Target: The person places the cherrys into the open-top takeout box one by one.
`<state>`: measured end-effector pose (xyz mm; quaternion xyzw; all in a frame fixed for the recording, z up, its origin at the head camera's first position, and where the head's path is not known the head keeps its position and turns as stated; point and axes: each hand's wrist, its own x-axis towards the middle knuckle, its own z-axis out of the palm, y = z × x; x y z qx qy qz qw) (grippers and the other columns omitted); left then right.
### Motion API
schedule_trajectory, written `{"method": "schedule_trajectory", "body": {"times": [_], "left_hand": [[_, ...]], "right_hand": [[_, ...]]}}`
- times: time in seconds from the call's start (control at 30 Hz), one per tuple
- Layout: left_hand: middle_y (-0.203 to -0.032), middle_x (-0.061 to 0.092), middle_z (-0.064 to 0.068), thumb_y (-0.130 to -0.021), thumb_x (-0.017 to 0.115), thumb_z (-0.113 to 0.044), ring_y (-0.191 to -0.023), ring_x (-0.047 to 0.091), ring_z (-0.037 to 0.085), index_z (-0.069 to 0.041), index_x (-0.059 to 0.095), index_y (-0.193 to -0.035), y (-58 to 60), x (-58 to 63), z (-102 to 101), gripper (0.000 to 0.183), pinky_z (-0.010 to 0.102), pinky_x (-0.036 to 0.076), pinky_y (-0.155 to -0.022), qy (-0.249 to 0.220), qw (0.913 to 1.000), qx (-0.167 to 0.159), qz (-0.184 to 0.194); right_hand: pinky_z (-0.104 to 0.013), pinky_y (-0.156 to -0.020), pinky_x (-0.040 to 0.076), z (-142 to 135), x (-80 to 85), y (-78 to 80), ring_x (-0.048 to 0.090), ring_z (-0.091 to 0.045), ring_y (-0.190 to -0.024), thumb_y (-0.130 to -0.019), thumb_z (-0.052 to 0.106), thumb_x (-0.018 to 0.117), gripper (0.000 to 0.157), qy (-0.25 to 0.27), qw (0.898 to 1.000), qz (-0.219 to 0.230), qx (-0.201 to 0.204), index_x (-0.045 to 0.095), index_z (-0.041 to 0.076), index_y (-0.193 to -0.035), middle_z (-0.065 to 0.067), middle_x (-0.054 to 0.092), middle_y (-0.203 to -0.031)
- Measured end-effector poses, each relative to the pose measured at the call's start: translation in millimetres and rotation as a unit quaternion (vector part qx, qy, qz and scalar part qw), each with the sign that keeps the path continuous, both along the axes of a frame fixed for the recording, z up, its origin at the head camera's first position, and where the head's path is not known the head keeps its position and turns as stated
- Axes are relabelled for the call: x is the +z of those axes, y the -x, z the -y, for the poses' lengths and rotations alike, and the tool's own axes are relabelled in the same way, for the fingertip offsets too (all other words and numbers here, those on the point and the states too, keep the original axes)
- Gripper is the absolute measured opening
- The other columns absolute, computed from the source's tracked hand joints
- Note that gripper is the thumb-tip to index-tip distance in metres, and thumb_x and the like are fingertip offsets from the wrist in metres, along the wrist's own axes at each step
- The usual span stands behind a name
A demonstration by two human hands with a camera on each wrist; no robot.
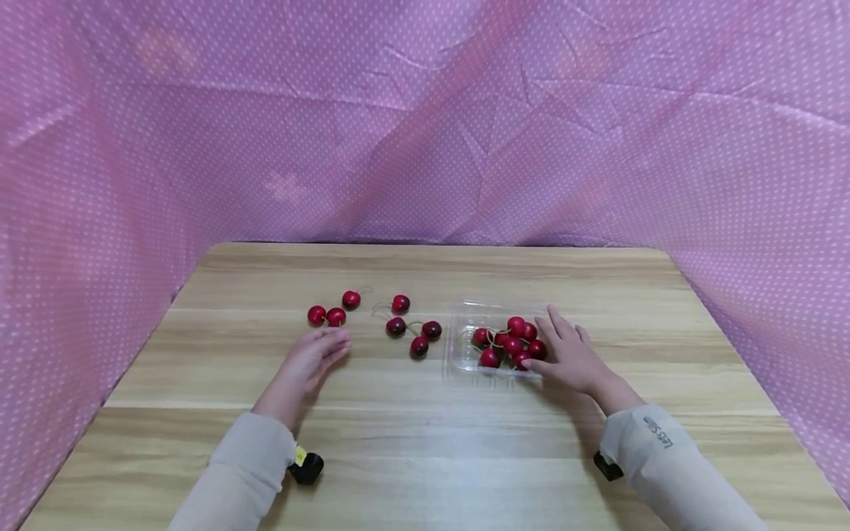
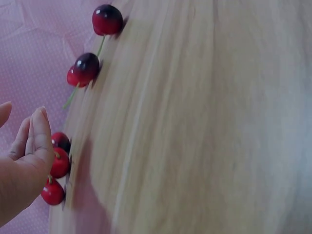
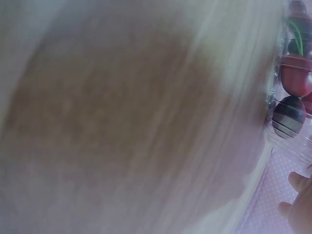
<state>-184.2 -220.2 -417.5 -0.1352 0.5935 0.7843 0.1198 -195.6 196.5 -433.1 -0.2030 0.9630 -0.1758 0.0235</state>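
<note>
A clear plastic box (image 1: 465,361) stands right of the table's middle, with several red cherries (image 1: 513,345) inside. My right hand (image 1: 571,358) is at the box's right side, fingers spread and extended along it, thumb over the near right corner. In the right wrist view, cherries (image 3: 296,78) show through the box wall, with fingertips (image 3: 296,181) below. My left hand (image 1: 311,360) is held just in front of a group of dark-red cherries (image 1: 336,317), its fingers loosely extended with nothing between them. The left wrist view shows cherries (image 2: 59,163) beside those fingers.
Between the left hand and the box lie several loose cherries (image 1: 418,346) with thin green stems. All rest on a light wooden table (image 1: 412,450). Pink dotted cloth (image 1: 425,147) hangs behind the table and along both sides.
</note>
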Motion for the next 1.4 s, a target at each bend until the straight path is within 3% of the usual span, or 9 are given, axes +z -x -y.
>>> {"method": "schedule_trajectory", "body": {"times": [0.2, 0.53, 0.77, 1.2, 1.4], "left_hand": [[-0.089, 0.06, 0.007, -0.085, 0.052, -0.005, -0.09, 0.056, 0.019, -0.003, 0.053, -0.094, -1.6, -2.0, 10.4, 0.009, 0.031, 0.039, -0.09, -0.017, 0.9998, 0.011, 0.001], [-0.096, 0.057, 0.01, -0.086, 0.05, -0.008, -0.094, 0.054, 0.02, 0.007, 0.035, -0.121, 2.2, -3.6, 14.9, 0.041, 0.029, 0.039, -0.09, -0.005, 0.9987, 0.035, 0.036], [-0.095, 0.053, 0.01, -0.088, 0.049, -0.013, -0.092, 0.054, 0.02, 0.007, 0.04, -0.117, 10.1, -5.9, 13.9, 0.037, 0.027, 0.041, -0.088, 0.003, 0.9964, 0.058, 0.061], [-0.08, 0.055, 0.006, -0.089, 0.046, -0.014, -0.078, 0.058, 0.014, 0.006, 0.046, -0.103, 20.8, -11.8, 11.0, 0.024, 0.027, 0.043, -0.084, 0.046, 0.9928, 0.09, 0.065], [-0.083, 0.054, 0.006, -0.09, 0.044, -0.01, -0.078, 0.058, 0.012, 0.009, 0.041, -0.115, 21.9, -12.0, 9.5, 0.031, 0.024, 0.045, -0.082, 0.069, 0.9902, 0.105, 0.061]], "right_hand": [[-0.055, -0.098, 0.006, 0.6, 1.5, -1.7, 0.014, -0.038, -0.124, -0.076, 0.053, 0.053, 0.083, 0.0, 1.0, -0.002, 0.001, 0.024, 0.001, -0.134, -0.022, 0.006, -0.14], [-0.056, -0.098, 0.005, 1.6, 5.1, -3.0, 0.014, -0.04, -0.123, -0.076, 0.054, 0.052, 0.083, -0.004, 1.0, -0.005, 0.003, 0.025, 0.0, -0.134, -0.024, 0.007, -0.139], [-0.056, -0.098, 0.006, 1.7, 4.8, -3.4, 0.015, -0.04, -0.123, -0.076, 0.053, 0.053, 0.083, 0.002, 1.0, -0.003, 0.002, 0.026, -0.001, -0.133, -0.024, 0.007, -0.139], [-0.056, -0.098, 0.006, 0.9, 3.4, -2.9, 0.015, -0.04, -0.123, -0.076, 0.055, 0.052, 0.084, 0.003, 1.0, -0.002, 0.0, 0.026, 0.0, -0.133, -0.023, 0.007, -0.14], [-0.055, -0.098, 0.006, 1.1, 2.7, -2.6, 0.015, -0.039, -0.124, -0.076, 0.057, 0.051, 0.084, -0.002, 1.0, -0.003, 0.0, 0.025, 0.001, -0.134, -0.022, 0.007, -0.14]]}}
